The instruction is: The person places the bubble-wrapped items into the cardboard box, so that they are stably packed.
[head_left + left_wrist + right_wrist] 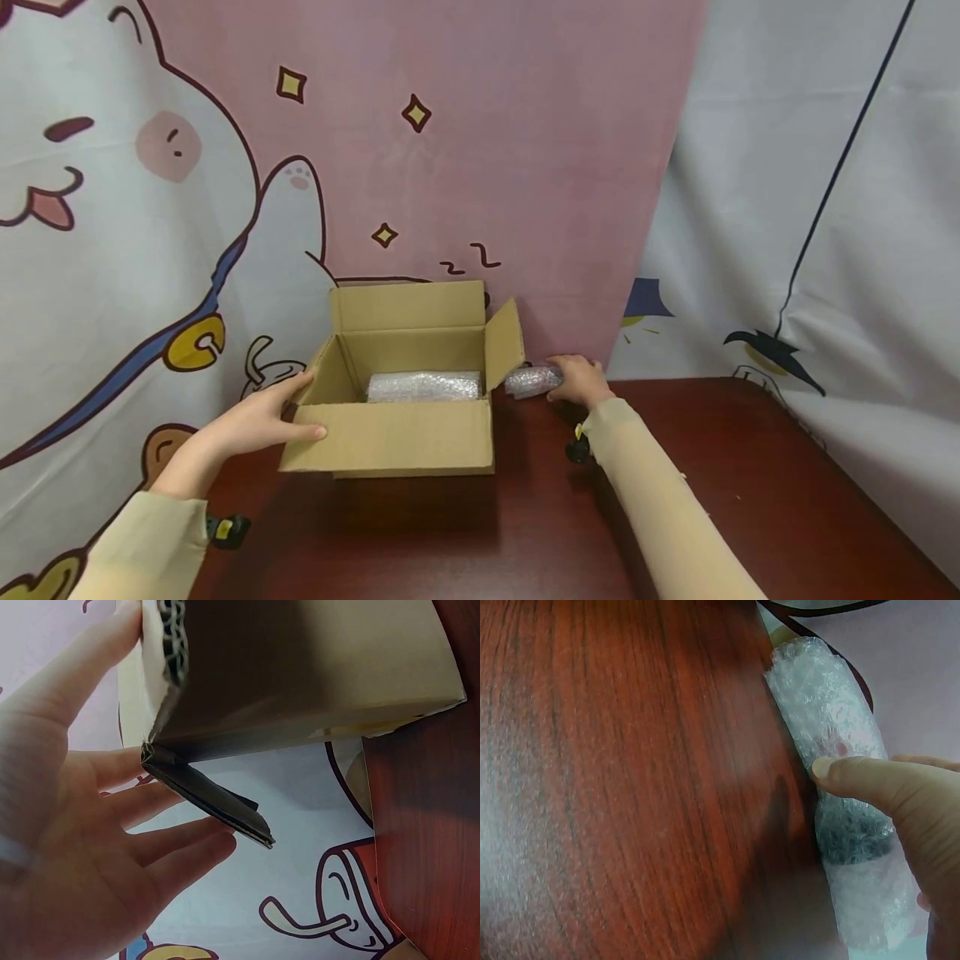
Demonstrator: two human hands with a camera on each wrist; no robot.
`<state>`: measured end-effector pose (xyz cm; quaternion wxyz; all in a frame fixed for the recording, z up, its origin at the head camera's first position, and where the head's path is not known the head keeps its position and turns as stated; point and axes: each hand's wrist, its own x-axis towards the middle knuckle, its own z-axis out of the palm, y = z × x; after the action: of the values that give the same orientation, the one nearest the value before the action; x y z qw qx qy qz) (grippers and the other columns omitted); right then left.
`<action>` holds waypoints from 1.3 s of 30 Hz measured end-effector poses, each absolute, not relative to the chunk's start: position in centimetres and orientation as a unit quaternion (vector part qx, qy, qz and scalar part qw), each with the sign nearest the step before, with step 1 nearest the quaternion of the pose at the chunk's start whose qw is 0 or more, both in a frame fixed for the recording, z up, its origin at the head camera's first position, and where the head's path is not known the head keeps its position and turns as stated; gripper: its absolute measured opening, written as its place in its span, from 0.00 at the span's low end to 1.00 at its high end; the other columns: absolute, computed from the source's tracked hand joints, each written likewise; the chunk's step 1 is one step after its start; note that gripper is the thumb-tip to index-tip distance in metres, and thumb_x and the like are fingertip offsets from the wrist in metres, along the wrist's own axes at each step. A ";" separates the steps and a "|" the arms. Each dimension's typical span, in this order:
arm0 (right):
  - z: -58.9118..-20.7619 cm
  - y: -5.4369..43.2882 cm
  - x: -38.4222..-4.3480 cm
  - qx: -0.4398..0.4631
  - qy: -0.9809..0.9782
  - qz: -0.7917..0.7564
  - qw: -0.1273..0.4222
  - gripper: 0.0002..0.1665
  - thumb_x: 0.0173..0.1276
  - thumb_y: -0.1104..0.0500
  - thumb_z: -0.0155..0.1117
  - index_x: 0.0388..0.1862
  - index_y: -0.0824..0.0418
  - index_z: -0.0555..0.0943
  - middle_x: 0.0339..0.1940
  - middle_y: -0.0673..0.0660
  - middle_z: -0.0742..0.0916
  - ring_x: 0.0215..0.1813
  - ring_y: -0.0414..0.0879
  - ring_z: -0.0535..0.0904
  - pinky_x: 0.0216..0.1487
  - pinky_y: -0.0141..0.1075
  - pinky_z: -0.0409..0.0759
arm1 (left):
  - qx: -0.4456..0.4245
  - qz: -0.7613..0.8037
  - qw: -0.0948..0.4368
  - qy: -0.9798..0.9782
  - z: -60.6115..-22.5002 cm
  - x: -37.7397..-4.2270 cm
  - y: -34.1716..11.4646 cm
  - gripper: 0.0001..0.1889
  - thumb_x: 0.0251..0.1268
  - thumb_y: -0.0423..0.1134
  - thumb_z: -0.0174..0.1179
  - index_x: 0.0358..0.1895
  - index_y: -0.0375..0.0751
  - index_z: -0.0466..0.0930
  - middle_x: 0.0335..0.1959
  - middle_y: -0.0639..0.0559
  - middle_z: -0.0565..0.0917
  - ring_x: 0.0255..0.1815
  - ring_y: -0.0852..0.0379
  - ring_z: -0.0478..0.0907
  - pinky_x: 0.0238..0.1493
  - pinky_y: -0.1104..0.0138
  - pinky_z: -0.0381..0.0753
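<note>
An open cardboard box (408, 437) stands on the table with its flaps folded outward. My left hand (258, 421) holds the box at its near left corner. The thumb lies on the front flap, and the other fingers are spread behind the left flap (214, 802). Inside the box is a long roll in bubble wrap (423, 387). Right of the box, my right hand (581, 381) grips a second bubble-wrapped roll (855, 832) lying near the table's back edge. Its thumb presses the near side, while the other fingers are mostly hidden behind. A dark band shows through this wrap.
The dark red wooden table (555, 517) runs back to a printed cloth (525, 167) hanging right behind the box. The box's right flap (504, 343) sticks out toward the second roll. Small pale specks lie on the table by the right forearm.
</note>
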<state>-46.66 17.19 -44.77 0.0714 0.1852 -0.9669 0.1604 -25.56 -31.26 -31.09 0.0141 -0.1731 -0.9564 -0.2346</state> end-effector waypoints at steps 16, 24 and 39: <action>-44.9 17.7 -45.9 0.197 -0.967 0.136 0.083 0.41 0.50 0.61 0.78 0.66 0.52 0.76 0.64 0.59 0.78 0.65 0.60 0.69 0.57 0.69 0.59 | -0.184 -0.238 0.023 -0.953 -31.2 -25.5 -31.1 0.53 0.54 0.55 0.70 0.72 0.23 0.53 0.70 0.26 0.59 0.69 0.29 0.59 0.61 0.38 0.63; -44.9 18.2 -45.8 0.207 -0.965 0.124 0.100 0.35 0.55 0.59 0.75 0.64 0.51 0.78 0.62 0.58 0.80 0.64 0.59 0.71 0.55 0.66 0.63 | -0.185 -0.237 0.022 -0.954 -31.2 -25.4 -30.9 0.53 0.54 0.55 0.70 0.73 0.24 0.53 0.71 0.26 0.59 0.69 0.29 0.58 0.61 0.38 0.63; -42.3 19.5 -46.0 0.241 -0.951 0.175 0.085 0.34 0.54 0.56 0.76 0.63 0.54 0.80 0.58 0.59 0.82 0.59 0.60 0.76 0.52 0.65 0.65 | -0.177 -0.235 0.015 -0.956 -31.3 -25.7 -31.5 0.53 0.55 0.56 0.70 0.73 0.24 0.52 0.71 0.26 0.59 0.68 0.28 0.59 0.60 0.37 0.63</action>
<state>-46.00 19.47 -42.29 0.0846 0.2415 -0.9507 0.1755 -25.67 -31.48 -31.28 0.0147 -0.1769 -0.9556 -0.2353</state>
